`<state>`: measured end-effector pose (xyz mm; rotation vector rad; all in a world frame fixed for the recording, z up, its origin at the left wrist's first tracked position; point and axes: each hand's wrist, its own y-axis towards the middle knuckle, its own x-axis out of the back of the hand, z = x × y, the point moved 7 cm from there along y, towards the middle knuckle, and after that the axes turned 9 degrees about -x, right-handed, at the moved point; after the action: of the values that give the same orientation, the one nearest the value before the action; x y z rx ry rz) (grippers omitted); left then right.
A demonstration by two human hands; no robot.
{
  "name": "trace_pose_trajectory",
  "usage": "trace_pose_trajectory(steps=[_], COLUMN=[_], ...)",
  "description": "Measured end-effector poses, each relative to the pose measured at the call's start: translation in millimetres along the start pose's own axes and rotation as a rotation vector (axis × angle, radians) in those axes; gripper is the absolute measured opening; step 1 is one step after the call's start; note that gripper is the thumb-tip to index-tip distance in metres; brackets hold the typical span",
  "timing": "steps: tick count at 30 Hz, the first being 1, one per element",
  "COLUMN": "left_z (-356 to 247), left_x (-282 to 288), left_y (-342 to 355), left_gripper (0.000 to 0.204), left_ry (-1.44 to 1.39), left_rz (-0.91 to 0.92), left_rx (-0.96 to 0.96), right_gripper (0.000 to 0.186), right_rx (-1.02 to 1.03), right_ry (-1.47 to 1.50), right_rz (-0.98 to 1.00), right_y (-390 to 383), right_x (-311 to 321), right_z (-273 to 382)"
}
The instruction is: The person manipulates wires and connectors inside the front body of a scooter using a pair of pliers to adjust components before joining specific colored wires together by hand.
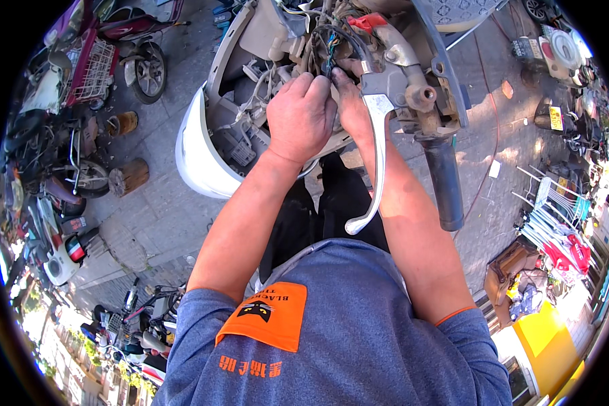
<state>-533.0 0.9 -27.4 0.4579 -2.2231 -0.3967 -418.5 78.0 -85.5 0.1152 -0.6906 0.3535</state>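
Deep in the opened front of a scooter, a bundle of dark wires [330, 51] with a few coloured strands runs down between my hands. My left hand [300, 116] is closed in a fist-like pinch at the lower end of this bundle. Close against it, my right hand [353, 101] has its fingers closed on the same wires; its fingertips are partly hidden. A silver brake lever [377, 162] crosses in front of my right forearm. Beside it hangs a black handlebar grip [443, 183]. The scooter's white front panel [197, 149] curves around the left of the opening.
A red-wrapped part [367, 22] sits on the handlebar above my right hand. Cut logs [128, 177] and parked scooters stand at the left. On the right are a red hose [497, 122] on the pavement, folded umbrellas and a brown chair [509, 271] piled with items.
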Motion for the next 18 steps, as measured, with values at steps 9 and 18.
trace_pose_trajectory(steps=[9, 18], left_z=[4.3, 2.5], left_x=[-7.2, -2.7], left_y=[-12.3, -4.9], left_gripper=[0.010, 0.015], left_ry=[-0.133, -0.165], left_rz=[-0.068, -0.046], left_rx=[0.262, 0.302], right_gripper=[0.029, 0.039], right_rx=[-0.197, -0.290], right_ry=[-0.052, 0.225], right_rz=[0.064, 0.118], right_y=[-21.5, -3.4], right_x=[39.2, 31.7], right_z=[56.6, 48.1])
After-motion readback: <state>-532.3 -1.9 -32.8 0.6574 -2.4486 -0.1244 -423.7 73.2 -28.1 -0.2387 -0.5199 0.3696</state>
